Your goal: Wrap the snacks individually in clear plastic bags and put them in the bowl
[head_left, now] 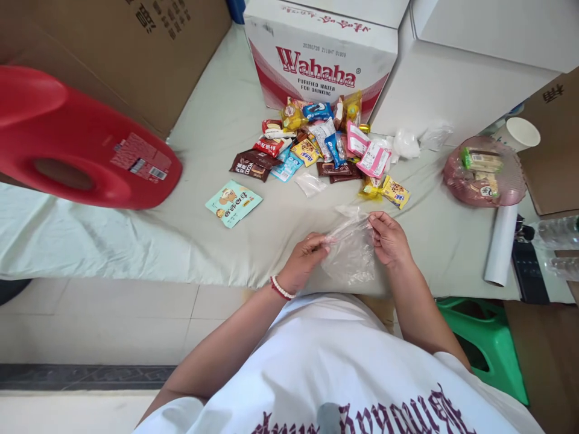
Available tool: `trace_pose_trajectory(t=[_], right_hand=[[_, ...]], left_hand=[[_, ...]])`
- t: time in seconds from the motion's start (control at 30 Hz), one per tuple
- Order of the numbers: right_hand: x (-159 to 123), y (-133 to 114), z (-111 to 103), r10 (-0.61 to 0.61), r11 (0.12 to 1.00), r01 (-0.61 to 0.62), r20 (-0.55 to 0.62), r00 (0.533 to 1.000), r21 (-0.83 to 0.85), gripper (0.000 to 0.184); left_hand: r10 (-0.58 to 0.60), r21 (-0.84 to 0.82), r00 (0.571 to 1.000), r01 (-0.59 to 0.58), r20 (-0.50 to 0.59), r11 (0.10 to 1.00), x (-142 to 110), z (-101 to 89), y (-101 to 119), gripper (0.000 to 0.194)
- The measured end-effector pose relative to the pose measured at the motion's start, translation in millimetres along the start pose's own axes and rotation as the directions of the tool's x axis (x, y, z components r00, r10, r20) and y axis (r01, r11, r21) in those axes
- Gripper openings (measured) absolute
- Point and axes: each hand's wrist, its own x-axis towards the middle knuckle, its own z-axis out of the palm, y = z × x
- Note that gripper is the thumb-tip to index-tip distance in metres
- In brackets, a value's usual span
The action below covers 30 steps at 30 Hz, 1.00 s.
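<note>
Between my hands, close to the table's front edge, hangs a clear plastic bag [350, 256]. My left hand [304, 260] pinches its left side, and a white bead bracelet circles that wrist. The upper right corner of the bag is gripped by the fingertips of my right hand [389, 238]. Beyond the bag lies a pile of wrapped snacks [319, 144] in brown, red, blue, yellow and pink packets. A light green snack packet [233, 204] rests apart from the pile, to its left. Another piece of clear plastic [311, 184] lies in front of the pile.
A Wahaha water carton [323, 60] stands behind the snacks. On the left is a large red jug [85, 144]. At right are a pink plastic dish [456, 181] with snacks, a paper cup [522, 134], a white roll [501, 247] and clear bottles [558, 232]. A green stool [502, 355] stands below.
</note>
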Motion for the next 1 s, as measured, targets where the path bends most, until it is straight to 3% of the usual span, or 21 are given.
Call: trace_pose_trajectory(t=[0.07,0.17,0.27,0.4,0.53,0.67,0.77,0.9,1.0], right_hand=[[-3,0,-1,-0.018,0.998,0.022,0.053,0.998,-0.061,0.038],[-8,-1,-4,-0.033,0.981,0.07,0.198,0.98,-0.18,0.035],[-13,-4,-9,-0.082,0.95,0.172,0.324,0.943,-0.26,0.032],[-18,-9,-19,-0.101,0.911,0.254,0.421,0.901,-0.326,0.03],[-22,-16,-28,-0.076,0.88,0.287,0.483,0.872,-0.378,0.03],[-24,-14,-31,-0.086,0.862,0.315,0.498,0.863,-0.397,0.026],[-23,-3,-30,-0.125,0.896,0.266,0.371,0.92,-0.356,0.026],[-24,14,-28,-0.027,0.919,0.109,0.214,0.976,-0.38,0.031],[-24,14,-22,-0.133,0.855,0.194,0.158,0.978,-0.48,0.035]], left_hand=[[-0.021,-0.093,1.0,0.021,0.003,0.995,1,0.9,6,0.039],[-0.2,-0.255,0.979,0.202,0.037,0.945,11,2.9,20,0.057],[-0.408,-0.225,0.912,0.405,0.034,0.886,30,2.5,34,0.074],[-0.493,-0.17,0.87,0.487,0.008,0.857,48,0.2,48,0.067],[-0.441,0.047,0.895,0.438,0.074,0.898,48,5.2,51,0.066],[-0.229,0.226,0.965,0.195,0.13,0.954,42,13.9,43,0.053],[-0.093,0.121,0.995,0.095,-0.022,0.988,40,15.8,32,0.046],[-0.063,-0.02,0.973,0.06,-0.22,0.998,34,15.3,19,0.049],[-0.068,-0.044,0.971,0.059,-0.231,0.997,28,16.8,13,0.053]])
